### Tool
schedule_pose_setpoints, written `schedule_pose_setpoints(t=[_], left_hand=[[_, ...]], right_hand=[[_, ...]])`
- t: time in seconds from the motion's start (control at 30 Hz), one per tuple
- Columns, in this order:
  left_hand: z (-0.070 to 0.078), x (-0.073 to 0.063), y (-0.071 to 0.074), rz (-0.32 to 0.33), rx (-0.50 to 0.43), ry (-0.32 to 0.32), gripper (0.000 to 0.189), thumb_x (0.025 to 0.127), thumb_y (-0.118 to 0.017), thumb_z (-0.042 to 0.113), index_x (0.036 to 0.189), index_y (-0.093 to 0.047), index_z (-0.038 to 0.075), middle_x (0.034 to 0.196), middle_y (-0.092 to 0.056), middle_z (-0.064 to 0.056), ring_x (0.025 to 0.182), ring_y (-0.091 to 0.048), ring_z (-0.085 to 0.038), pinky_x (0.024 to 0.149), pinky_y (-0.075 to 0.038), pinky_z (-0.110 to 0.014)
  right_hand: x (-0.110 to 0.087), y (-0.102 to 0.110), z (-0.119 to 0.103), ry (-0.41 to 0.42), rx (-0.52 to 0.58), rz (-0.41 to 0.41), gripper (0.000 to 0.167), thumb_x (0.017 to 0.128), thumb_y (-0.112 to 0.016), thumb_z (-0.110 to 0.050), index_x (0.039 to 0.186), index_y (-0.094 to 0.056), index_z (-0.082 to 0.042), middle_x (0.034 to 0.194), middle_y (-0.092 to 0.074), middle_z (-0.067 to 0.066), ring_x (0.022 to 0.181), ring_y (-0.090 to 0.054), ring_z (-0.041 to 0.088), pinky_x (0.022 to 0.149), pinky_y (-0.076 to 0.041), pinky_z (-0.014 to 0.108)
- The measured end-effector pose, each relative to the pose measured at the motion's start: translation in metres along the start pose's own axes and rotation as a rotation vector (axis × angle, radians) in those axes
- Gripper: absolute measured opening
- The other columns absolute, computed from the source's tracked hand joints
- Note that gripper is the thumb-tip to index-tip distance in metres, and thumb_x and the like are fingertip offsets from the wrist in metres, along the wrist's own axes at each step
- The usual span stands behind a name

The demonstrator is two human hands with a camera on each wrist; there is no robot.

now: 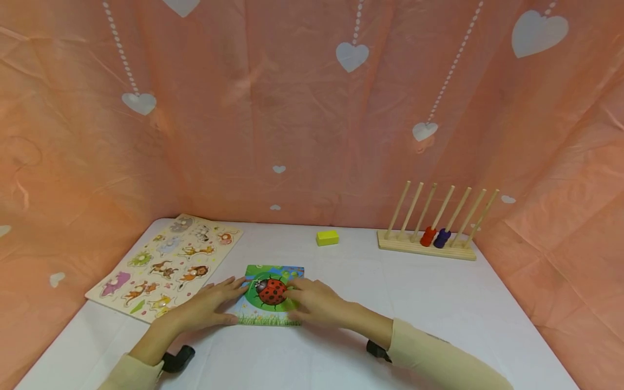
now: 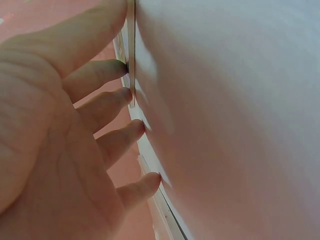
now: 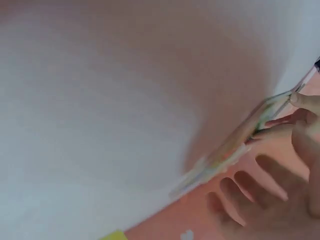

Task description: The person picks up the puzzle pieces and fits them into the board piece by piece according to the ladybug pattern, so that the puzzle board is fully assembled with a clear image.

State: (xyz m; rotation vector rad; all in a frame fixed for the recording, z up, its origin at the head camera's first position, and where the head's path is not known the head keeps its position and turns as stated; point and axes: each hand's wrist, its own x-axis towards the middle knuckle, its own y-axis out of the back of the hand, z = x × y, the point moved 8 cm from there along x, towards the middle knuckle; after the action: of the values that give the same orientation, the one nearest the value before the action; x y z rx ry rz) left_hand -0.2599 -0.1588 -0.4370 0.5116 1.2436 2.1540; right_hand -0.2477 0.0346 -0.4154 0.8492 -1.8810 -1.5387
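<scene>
A small square ladybug puzzle board (image 1: 265, 320), with a red spotted ladybug (image 1: 272, 292) on a green round field, lies on the white table between the hands. My left hand (image 1: 207, 307) rests at the board's left edge, its fingers extended. The left wrist view shows the left hand's thumb and some fingertips (image 2: 125, 93) against the board's thin edge and the others by the tabletop. From the right side, my right hand (image 1: 317, 304) reaches over the board, fingertips near the ladybug. Its fingers look spread and loosely extended in the right wrist view.
An animal peg puzzle board (image 1: 168, 266) lies at the left. A yellow block (image 1: 327, 238) sits at the back middle. A wooden rack of upright pegs (image 1: 424, 250) stands at the back right, with a red figure (image 1: 428, 236) and a purple figure (image 1: 442, 238).
</scene>
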Motion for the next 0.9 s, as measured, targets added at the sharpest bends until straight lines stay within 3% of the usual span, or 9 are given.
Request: schedule_pose_setpoints(t=[0.1, 0.23, 0.43, 0.67, 0.9], left_hand=[[0.002, 0.001, 0.001, -0.002, -0.015, -0.025, 0.075, 0.089, -0.073, 0.035, 0.143, -0.046, -0.008, 0.155, -0.032, -0.028, 0.139, -0.025, -0.058, 0.103, -0.021, -0.078], [0.003, 0.002, 0.002, -0.005, -0.026, -0.037, 0.074, 0.089, -0.074, 0.032, 0.142, -0.046, -0.011, 0.154, -0.033, -0.029, 0.138, -0.026, -0.059, 0.105, -0.024, -0.074], [0.002, 0.001, 0.003, -0.009, -0.052, -0.022, 0.073, 0.089, -0.074, 0.031, 0.141, -0.046, -0.012, 0.154, -0.031, -0.031, 0.138, -0.024, -0.060, 0.106, -0.023, -0.074], [0.002, 0.001, 0.003, -0.010, -0.065, -0.022, 0.074, 0.089, -0.074, 0.032, 0.141, -0.046, -0.012, 0.154, -0.031, -0.031, 0.138, -0.023, -0.060, 0.107, -0.024, -0.073], [0.002, 0.001, 0.003, -0.010, -0.060, -0.018, 0.074, 0.089, -0.074, 0.033, 0.142, -0.046, -0.011, 0.155, -0.030, -0.031, 0.138, -0.023, -0.060, 0.107, -0.024, -0.072]], right_hand=[[-0.017, -0.003, -0.003, 0.032, -0.122, -0.082, 0.061, 0.095, -0.064, -0.047, 0.146, -0.051, -0.018, 0.156, -0.040, 0.006, 0.143, -0.037, 0.025, 0.107, -0.041, 0.048], [-0.033, -0.008, -0.005, 0.053, -0.139, -0.153, 0.069, 0.095, -0.058, -0.055, 0.153, -0.041, -0.022, 0.162, -0.030, 0.001, 0.149, -0.024, 0.028, 0.111, -0.032, 0.060], [-0.040, -0.013, -0.006, 0.073, -0.151, -0.177, 0.070, 0.097, -0.051, -0.059, 0.155, -0.038, -0.023, 0.163, -0.028, -0.001, 0.150, -0.021, 0.029, 0.112, -0.027, 0.063], [-0.041, -0.016, -0.005, 0.047, -0.135, -0.199, 0.068, 0.095, -0.053, -0.061, 0.151, -0.045, -0.022, 0.160, -0.035, -0.001, 0.149, -0.026, 0.028, 0.113, -0.026, 0.062], [-0.042, -0.017, -0.004, 0.027, -0.097, -0.212, 0.074, 0.095, -0.053, -0.061, 0.154, -0.040, -0.019, 0.162, -0.030, 0.000, 0.149, -0.025, 0.029, 0.114, -0.026, 0.062]])
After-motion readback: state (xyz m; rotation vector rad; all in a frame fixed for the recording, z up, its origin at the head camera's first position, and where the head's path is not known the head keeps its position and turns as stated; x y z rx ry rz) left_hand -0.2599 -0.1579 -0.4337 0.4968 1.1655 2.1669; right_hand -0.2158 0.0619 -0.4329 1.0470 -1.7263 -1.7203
